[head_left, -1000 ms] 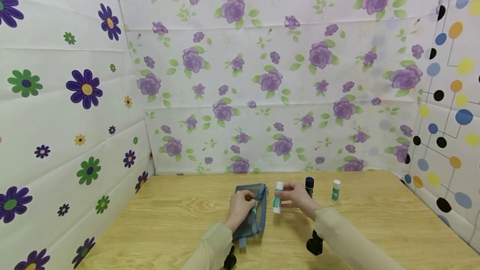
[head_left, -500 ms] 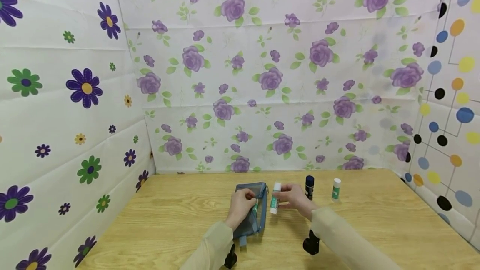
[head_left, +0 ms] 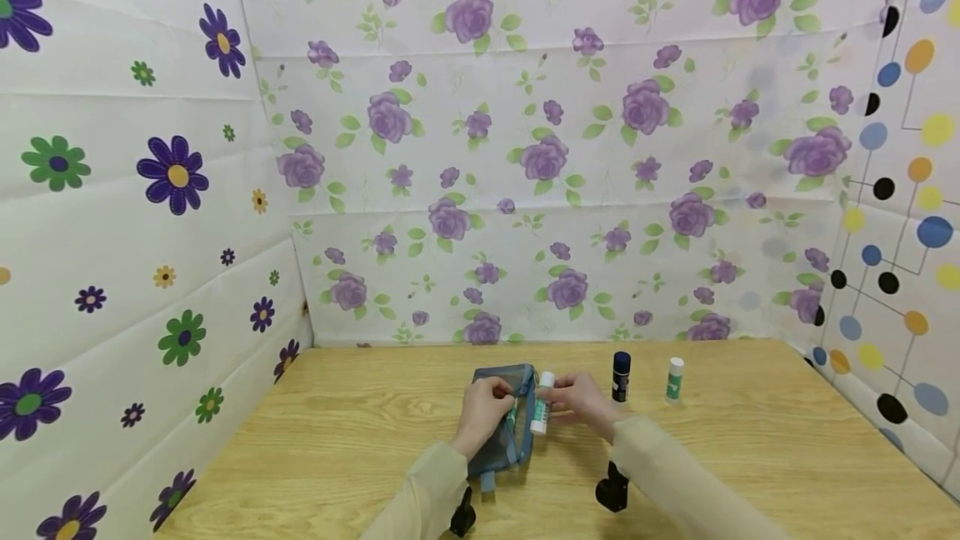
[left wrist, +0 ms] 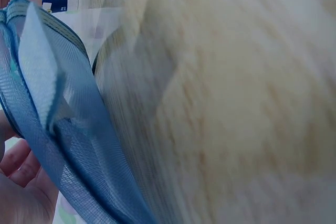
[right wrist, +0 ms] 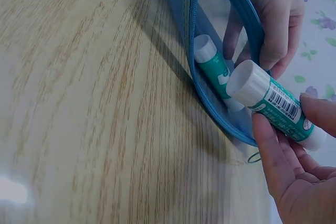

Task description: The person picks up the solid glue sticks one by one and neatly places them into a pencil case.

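Note:
A blue mesh zip pouch [head_left: 501, 372] lies on the table, its zipped mouth spread wide toward the right. My left hand [head_left: 480, 415] pinches the upper edge of that mouth. Between the thumb and fingers of my right hand [head_left: 587, 403] is a green and white glue stick [right wrist: 281, 103], tilted, its white end right at the pouch's mouth. Inside the pouch lies another glue stick [right wrist: 214, 72] of the same green and white, seen in the right wrist view. The left wrist view shows mostly the pouch's mesh side [left wrist: 94, 145] and blurred wood.
Behind my right hand a dark blue stick-shaped tube [head_left: 621, 377] stands upright. Farther right stands a white-capped green glue stick [head_left: 675, 379]. The wooden table [head_left: 360, 415] ends at flower-printed sheeting [head_left: 420, 273] at the back.
My right hand has carried the glue stick leftward, from beside the pouch up to its mouth, tilting it more. The left hand keeps its hold on the pouch.

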Demonstrator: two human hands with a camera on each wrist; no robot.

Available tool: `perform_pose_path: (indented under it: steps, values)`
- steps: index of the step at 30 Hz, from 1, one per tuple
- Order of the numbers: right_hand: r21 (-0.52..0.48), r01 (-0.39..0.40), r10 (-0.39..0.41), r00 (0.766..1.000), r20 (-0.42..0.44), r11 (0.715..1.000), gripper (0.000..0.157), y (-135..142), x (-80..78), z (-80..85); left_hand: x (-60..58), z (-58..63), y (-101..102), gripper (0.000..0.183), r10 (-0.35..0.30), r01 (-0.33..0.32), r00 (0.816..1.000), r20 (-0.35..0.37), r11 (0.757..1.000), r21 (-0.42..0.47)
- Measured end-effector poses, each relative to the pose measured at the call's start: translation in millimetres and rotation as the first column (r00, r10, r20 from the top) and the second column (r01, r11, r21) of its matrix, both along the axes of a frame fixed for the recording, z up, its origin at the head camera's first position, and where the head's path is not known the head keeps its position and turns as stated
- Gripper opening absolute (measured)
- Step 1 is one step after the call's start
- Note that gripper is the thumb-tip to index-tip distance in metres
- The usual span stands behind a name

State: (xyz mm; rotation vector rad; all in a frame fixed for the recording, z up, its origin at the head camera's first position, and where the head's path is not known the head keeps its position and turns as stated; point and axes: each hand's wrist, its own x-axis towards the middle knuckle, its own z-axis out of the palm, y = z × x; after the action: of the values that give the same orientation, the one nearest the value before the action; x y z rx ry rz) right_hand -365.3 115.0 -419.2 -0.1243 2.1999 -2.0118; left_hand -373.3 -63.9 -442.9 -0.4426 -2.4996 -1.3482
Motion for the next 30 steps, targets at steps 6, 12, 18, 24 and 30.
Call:
perform_pose_path:
  steps: [6,12,18,24,30]
  values:
    - [-0.022,-0.008,0.008,1.000,0.007,1.000,0.031,-4,-0.3,-1.8,-0.3,-0.2,0,0.010,0.000,0.000,1.000,-0.003,1.000,-0.001]
    - [-0.013,-0.002,0.002,1.000,0.017,1.000,0.026,-8,-2.9,-4.4,-1.0,-0.1,0,0.008,0.007,-0.007,1.000,-0.013,1.000,-0.010]
    - [-0.008,0.002,-0.002,0.999,0.043,1.000,0.026,-13,-2.3,-3.1,-2.4,0.6,1,0.006,0.013,-0.014,1.000,-0.025,1.000,-0.013]
    - [-0.002,-0.005,0.005,0.998,0.066,1.000,0.023,-18,-1.4,-3.6,-0.7,1.6,1,0.007,0.008,-0.009,1.000,-0.014,1.000,-0.008]
    - [-0.007,-0.007,0.008,0.997,0.079,1.000,0.022,-21,-1.8,-5.8,1.2,3.0,1,0.008,0.011,-0.011,1.000,-0.022,1.000,-0.014]
